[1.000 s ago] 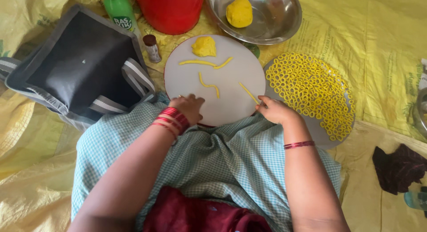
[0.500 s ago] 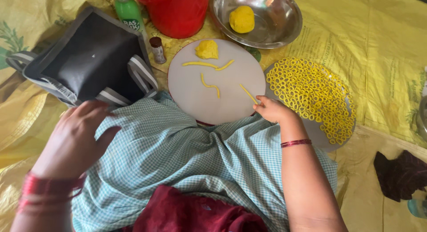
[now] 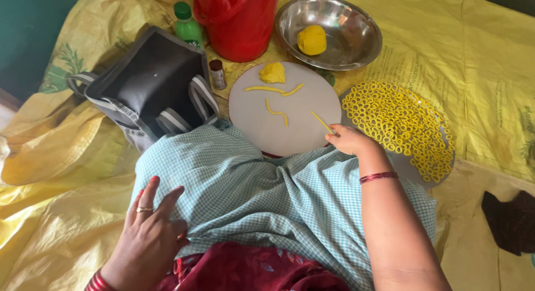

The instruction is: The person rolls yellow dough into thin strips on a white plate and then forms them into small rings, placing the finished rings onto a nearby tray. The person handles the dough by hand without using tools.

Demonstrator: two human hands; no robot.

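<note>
Since half a second ago, the left hand (image 3: 149, 235) has dropped from mid-air onto the green checked cloth (image 3: 267, 196) over the lap, fingers spread flat and holding nothing, while the right hand (image 3: 348, 139) has stayed at the near-right edge of the round white board (image 3: 262, 121), fingertips pinched on the end of a thin yellow dough strip (image 3: 322, 122). Two more strips and a small dough lump (image 3: 272, 72) lie farther up the board. Just right of it, a tray (image 3: 443, 165) is crowded with yellow dough rings (image 3: 398, 121); behind sit a steel bowl (image 3: 356, 45) with a dough ball, a red bucket (image 3: 237, 20), a green bottle and a black bag (image 3: 147, 85). Judging by how thin the strip is, a hard tug could snap it, and the wrist could brush the rings nearby.
</note>
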